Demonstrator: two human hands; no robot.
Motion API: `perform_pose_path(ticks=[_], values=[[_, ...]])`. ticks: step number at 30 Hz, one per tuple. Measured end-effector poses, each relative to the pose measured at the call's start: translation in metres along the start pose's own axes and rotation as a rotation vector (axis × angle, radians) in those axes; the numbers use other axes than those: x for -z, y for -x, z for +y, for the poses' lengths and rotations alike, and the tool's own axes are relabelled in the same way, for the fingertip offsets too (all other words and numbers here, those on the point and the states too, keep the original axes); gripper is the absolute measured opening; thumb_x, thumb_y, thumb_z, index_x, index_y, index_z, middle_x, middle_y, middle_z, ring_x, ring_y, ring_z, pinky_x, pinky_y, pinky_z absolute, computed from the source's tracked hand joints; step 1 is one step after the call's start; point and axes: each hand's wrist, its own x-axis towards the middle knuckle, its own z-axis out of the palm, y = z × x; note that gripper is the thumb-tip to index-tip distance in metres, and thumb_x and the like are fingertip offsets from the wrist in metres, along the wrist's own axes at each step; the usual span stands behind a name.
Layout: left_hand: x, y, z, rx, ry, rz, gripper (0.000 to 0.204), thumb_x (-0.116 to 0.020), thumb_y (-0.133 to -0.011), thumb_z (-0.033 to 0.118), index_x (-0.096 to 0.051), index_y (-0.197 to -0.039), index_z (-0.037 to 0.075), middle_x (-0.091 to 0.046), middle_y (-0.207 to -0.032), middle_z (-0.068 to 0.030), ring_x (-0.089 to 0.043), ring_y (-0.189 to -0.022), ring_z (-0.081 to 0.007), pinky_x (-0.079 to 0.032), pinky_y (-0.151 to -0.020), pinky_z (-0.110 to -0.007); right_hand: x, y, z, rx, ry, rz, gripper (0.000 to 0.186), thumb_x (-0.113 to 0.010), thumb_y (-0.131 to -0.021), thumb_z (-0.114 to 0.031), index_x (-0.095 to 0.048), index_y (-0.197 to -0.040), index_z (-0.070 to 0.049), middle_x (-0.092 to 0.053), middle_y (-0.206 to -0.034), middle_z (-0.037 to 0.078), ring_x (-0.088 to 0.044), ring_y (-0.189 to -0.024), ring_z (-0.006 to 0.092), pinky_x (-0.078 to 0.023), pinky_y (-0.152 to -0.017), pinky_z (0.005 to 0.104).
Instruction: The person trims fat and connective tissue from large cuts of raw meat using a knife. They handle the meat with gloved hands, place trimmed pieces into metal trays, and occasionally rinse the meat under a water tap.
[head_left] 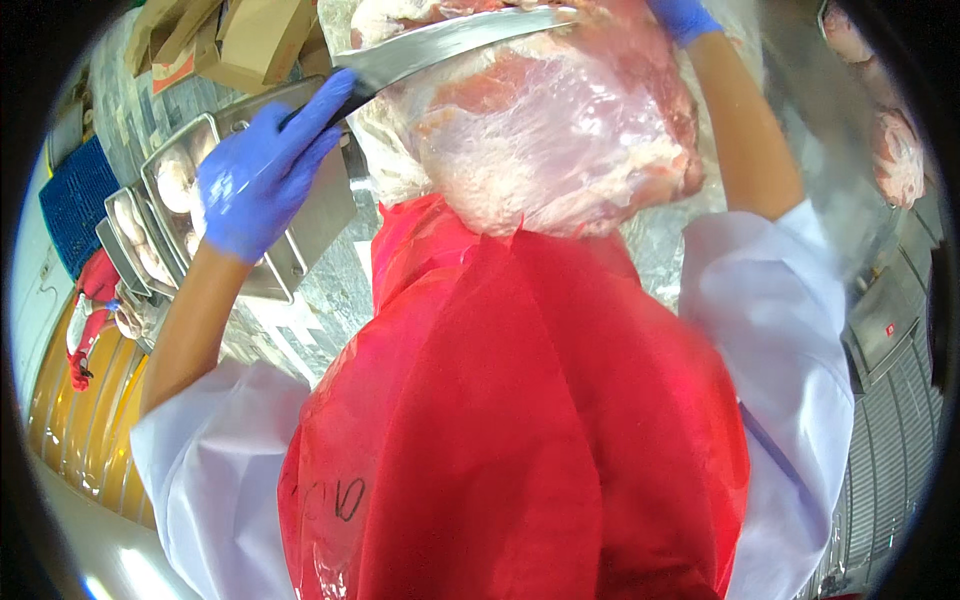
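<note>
My left hand point(255, 175), in a blue glove, is closed round the black handle of a long knife point(450, 45). Its index finger stretches along the handle. The wide, slightly curved blade points right and lies across the upper part of a big pale-pink piece of meat point(560, 130) with white fat. At the far right edge of the meat is my right hand point(685, 18), gloved in blue as well. The picture's upper rim cuts off its fingers, so their grip is hidden. The meat's near end touches my red apron point(520, 400).
Metal trays point(290, 255) with pale, rounded pieces stand left of the meat. Behind them are open cardboard boxes point(260, 45). A blue ribbed mat or crate point(78, 205) and a person in red point(95, 300) show far left. More meat point(897, 160) lies far right.
</note>
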Motion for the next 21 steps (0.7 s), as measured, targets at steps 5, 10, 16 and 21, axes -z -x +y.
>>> perform_pose_path(ticks=[5,10,16,21], values=[[0.070,0.013,0.012,0.025,-0.011,-0.067,0.048,-0.063,-0.093,0.027,-0.054,-0.140,0.033,-0.055,-0.079,-0.0073,-0.058,-0.061,-0.0251,-0.047,-0.055,-0.036,-0.005,0.004,-0.009,-0.167,-0.192,0.020,0.045,-0.046,-0.102,-0.037,-0.064,-0.122,-0.001,-0.068,-0.118,0.008,-0.062,-0.108,0.0159,-0.045,-0.103,0.0309],[0.074,0.002,0.035,0.026,-0.057,-0.071,0.051,-0.065,-0.092,0.024,-0.053,-0.141,0.033,-0.054,-0.078,-0.0073,-0.056,-0.060,-0.0244,-0.046,-0.055,-0.036,-0.005,0.002,-0.003,-0.138,-0.154,0.114,0.042,-0.047,-0.101,-0.035,-0.065,-0.120,-0.002,-0.068,-0.118,0.007,-0.063,-0.108,0.0157,-0.045,-0.102,0.0314],[-0.004,0.008,0.011,-0.015,0.025,0.153,0.049,-0.067,-0.089,0.032,-0.057,-0.137,0.034,-0.055,-0.072,-0.0052,-0.056,-0.053,-0.0221,-0.045,-0.048,-0.036,0.008,-0.002,0.006,0.104,0.072,-0.019,0.039,-0.054,-0.097,-0.029,-0.065,-0.120,0.001,-0.067,-0.117,0.009,-0.060,-0.110,0.0174,-0.044,-0.101,0.0305],[-0.053,-0.020,-0.035,-0.222,0.008,0.277,0.051,-0.068,-0.088,0.032,-0.056,-0.137,0.036,-0.058,-0.075,-0.0054,-0.058,-0.054,-0.0255,-0.046,-0.047,-0.039,0.000,-0.004,-0.009,0.103,0.278,-0.093,0.038,-0.061,-0.092,-0.026,-0.065,-0.117,0.002,-0.067,-0.115,0.010,-0.059,-0.109,0.0192,-0.042,-0.102,0.0315]])
